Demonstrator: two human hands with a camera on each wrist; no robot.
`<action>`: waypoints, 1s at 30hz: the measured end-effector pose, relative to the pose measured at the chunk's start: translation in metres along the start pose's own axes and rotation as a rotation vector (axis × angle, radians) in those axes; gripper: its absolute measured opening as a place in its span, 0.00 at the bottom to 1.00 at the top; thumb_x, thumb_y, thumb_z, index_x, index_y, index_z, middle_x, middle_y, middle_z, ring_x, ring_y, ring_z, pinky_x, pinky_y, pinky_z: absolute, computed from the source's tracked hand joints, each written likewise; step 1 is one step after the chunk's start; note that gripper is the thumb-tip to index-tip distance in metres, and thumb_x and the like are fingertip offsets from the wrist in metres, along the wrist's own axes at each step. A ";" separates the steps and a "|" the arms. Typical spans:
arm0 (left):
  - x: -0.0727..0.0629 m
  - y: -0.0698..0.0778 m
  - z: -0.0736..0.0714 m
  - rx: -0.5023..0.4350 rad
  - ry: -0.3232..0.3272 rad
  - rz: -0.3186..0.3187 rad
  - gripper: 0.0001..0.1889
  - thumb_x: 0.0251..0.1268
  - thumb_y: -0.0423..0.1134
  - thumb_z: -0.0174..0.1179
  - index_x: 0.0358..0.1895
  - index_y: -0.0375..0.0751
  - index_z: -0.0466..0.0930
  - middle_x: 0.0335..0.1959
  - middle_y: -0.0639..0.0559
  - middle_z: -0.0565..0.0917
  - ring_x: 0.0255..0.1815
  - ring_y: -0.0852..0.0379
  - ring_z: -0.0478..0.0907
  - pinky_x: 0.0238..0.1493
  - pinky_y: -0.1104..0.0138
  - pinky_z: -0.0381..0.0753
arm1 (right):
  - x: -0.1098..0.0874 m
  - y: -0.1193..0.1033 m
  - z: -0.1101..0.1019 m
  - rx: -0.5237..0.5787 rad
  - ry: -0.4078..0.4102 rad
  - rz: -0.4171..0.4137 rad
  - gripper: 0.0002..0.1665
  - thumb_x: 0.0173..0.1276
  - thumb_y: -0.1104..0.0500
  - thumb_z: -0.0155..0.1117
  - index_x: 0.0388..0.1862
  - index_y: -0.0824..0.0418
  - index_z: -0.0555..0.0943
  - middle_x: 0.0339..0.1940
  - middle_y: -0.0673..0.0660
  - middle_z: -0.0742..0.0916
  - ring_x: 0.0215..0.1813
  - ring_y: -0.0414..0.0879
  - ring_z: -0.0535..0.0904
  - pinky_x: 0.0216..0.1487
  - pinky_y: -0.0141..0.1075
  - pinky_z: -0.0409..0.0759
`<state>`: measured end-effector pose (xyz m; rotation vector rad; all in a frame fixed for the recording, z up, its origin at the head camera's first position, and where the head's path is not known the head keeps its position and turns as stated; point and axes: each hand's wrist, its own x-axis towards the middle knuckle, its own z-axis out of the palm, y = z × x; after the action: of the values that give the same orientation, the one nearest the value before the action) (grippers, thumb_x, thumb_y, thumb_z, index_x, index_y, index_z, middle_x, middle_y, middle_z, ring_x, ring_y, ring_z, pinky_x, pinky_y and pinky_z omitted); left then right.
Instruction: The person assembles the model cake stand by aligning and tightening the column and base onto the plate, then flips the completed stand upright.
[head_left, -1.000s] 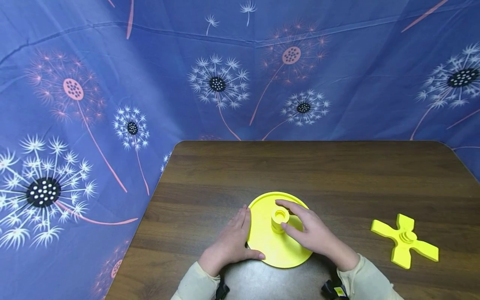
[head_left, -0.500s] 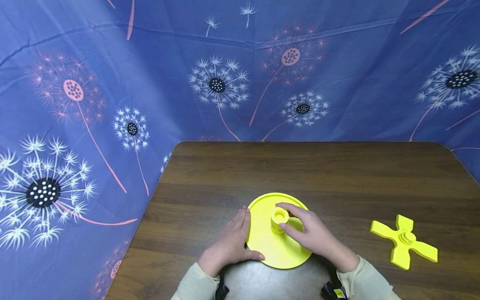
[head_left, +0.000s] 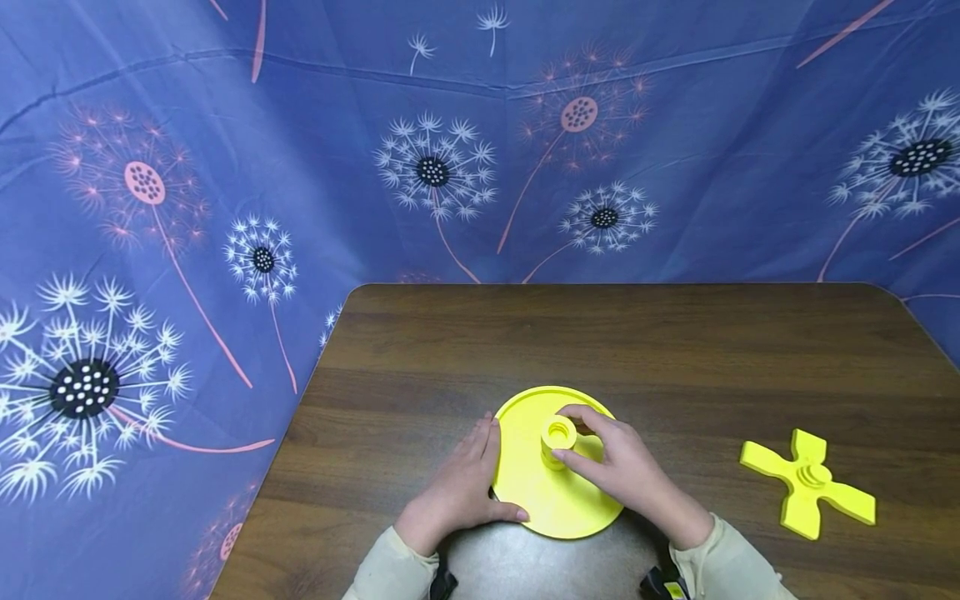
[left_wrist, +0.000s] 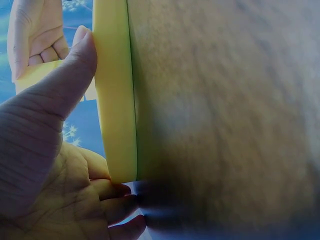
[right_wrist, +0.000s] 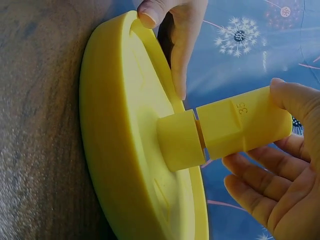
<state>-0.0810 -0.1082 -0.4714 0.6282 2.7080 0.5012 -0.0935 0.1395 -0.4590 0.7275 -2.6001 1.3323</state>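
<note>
Right hand (head_left: 626, 471): thumb and fingertips (right_wrist: 287, 102) pinching the top of a short yellow plastic cylinder with a hollow end and a raised "35" on its side (right_wrist: 242, 125). Long axis of the cylinder upright, at right angles to the disc beneath, open end facing up in the head view. Lower end seated over a raised yellow hub (right_wrist: 180, 140), a thin seam visible between the two in the right wrist view. Remaining fingers loosely curved just beside the cylinder, not around it.

Directly under the pinch: a round yellow plastic disc with a low raised rim (head_left: 525, 483), lying flat on a dark brown wooden table (head_left: 675, 350), near its front edge.

On the side of the disc opposite the pinching hand: left hand (head_left: 457, 487), fingers straight along the rim, thumb (left_wrist: 65, 85) pressed on the near edge, bracing the disc without curling round it.

Well apart from the grip, beyond the right hand's wrist: a flat yellow plastic four-armed cross with a ribbed round centre (head_left: 808, 482), alone on the table.

Behind and beside the table: blue cloth printed with dandelion heads (head_left: 225, 167).
</note>
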 end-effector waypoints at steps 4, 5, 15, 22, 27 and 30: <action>-0.001 0.000 0.000 -0.002 0.004 0.003 0.67 0.46 0.70 0.67 0.77 0.30 0.40 0.78 0.36 0.44 0.78 0.45 0.44 0.74 0.53 0.54 | 0.001 -0.001 0.001 -0.015 0.017 0.005 0.26 0.57 0.56 0.76 0.53 0.56 0.78 0.44 0.42 0.84 0.47 0.37 0.80 0.50 0.41 0.82; -0.001 0.000 0.000 -0.001 0.006 0.005 0.67 0.46 0.70 0.67 0.77 0.30 0.40 0.78 0.36 0.44 0.78 0.45 0.44 0.74 0.53 0.54 | 0.001 -0.001 0.002 -0.017 0.019 0.007 0.26 0.56 0.56 0.77 0.52 0.56 0.78 0.44 0.42 0.84 0.46 0.37 0.80 0.49 0.41 0.82; 0.000 0.000 0.000 -0.007 -0.002 -0.005 0.67 0.46 0.69 0.68 0.77 0.31 0.39 0.79 0.36 0.44 0.78 0.45 0.44 0.74 0.53 0.54 | 0.000 0.000 0.000 -0.063 0.015 0.016 0.29 0.59 0.53 0.74 0.58 0.55 0.75 0.50 0.50 0.85 0.48 0.42 0.81 0.49 0.46 0.82; 0.000 0.001 -0.001 -0.017 -0.011 -0.012 0.67 0.46 0.69 0.68 0.77 0.31 0.39 0.79 0.37 0.43 0.78 0.45 0.43 0.74 0.53 0.53 | 0.000 -0.003 -0.003 -0.043 -0.058 0.020 0.31 0.66 0.54 0.67 0.68 0.52 0.71 0.63 0.48 0.79 0.61 0.44 0.75 0.58 0.50 0.75; 0.000 0.001 -0.001 -0.019 -0.010 -0.013 0.67 0.46 0.69 0.68 0.77 0.31 0.39 0.79 0.37 0.43 0.78 0.45 0.43 0.74 0.52 0.53 | 0.000 -0.004 -0.004 -0.007 -0.095 0.011 0.32 0.67 0.58 0.65 0.69 0.56 0.71 0.65 0.48 0.78 0.66 0.48 0.72 0.61 0.53 0.72; 0.000 0.001 0.000 -0.018 -0.005 -0.011 0.67 0.46 0.69 0.68 0.77 0.31 0.39 0.79 0.37 0.43 0.78 0.44 0.43 0.74 0.52 0.53 | 0.000 -0.002 -0.004 -0.002 -0.110 0.003 0.31 0.68 0.58 0.64 0.69 0.57 0.71 0.64 0.50 0.79 0.66 0.49 0.73 0.61 0.54 0.73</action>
<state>-0.0805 -0.1079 -0.4708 0.6092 2.6975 0.5193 -0.0925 0.1422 -0.4548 0.8184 -2.6871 1.3265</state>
